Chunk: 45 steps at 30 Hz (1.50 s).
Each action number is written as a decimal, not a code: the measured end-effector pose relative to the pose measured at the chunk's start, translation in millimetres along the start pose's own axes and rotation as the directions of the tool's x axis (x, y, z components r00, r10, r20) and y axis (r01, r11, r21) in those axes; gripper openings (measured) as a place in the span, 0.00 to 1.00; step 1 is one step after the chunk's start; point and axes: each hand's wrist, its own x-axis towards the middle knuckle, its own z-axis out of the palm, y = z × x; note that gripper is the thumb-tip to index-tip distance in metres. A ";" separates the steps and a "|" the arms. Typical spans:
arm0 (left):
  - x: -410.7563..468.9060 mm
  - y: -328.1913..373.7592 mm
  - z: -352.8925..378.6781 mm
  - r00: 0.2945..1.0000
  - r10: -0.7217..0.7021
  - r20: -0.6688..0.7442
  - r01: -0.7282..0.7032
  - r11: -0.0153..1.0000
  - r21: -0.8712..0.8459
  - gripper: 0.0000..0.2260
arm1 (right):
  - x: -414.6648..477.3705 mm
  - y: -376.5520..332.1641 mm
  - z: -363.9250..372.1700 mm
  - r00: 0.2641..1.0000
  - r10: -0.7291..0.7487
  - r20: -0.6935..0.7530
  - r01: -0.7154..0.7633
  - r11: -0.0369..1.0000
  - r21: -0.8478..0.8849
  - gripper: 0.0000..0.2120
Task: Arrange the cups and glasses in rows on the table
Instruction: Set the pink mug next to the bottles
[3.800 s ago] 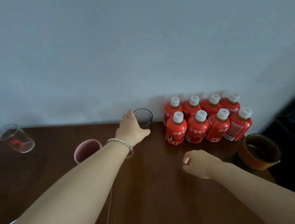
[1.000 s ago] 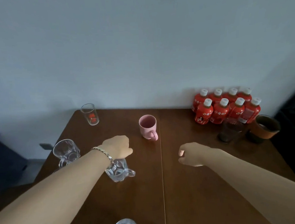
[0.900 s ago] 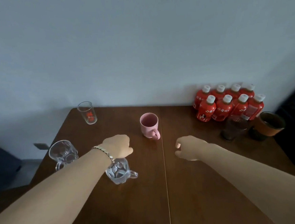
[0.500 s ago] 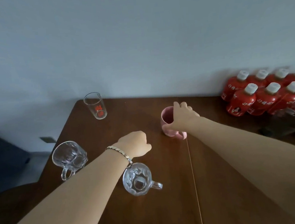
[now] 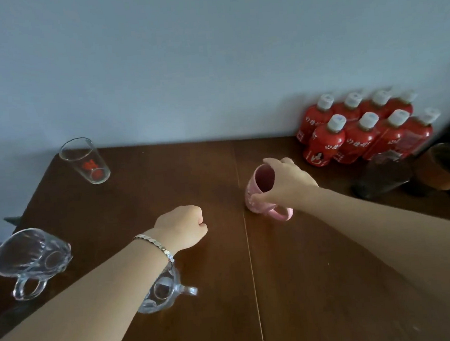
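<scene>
W/ right hand (image 5: 286, 183) gripping the pink mug (image 5: 260, 191) by its rim, left hand (image 5: 182, 227) fisted empty, we slide it level beside the dark glass (image 5: 383, 175), w/o bumping the red bottles (image 5: 363, 132).

Home: dining table (image 5: 228, 291), drink bottles (image 5: 361, 132)

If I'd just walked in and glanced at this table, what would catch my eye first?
Probably the block of red bottles with white caps, packed against the wall at the far right. Next, the right hand gripping a pink mug by its rim at the table's middle, while the left hand rests in a fist. Clear glass mugs sit scattered toward the left.
</scene>
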 end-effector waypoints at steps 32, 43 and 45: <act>-78.0 -9.7 -10.1 0.993 -0.078 -0.087 0.081 0.996 0.031 0.13 | -48.4 33.7 -39.7 0.988 -0.149 -0.025 0.147 0.986 -0.084 0.30; -120.2 -42.0 45.1 0.976 -0.178 -0.122 0.167 0.981 -0.095 0.42 | -124.2 30.6 22.2 0.892 -0.064 0.448 0.155 0.973 -0.169 0.21; -117.6 -37.0 46.0 0.961 -0.214 -0.177 0.197 0.975 -0.105 0.40 | -130.6 40.4 22.0 0.892 -0.044 0.450 0.135 0.976 -0.173 0.20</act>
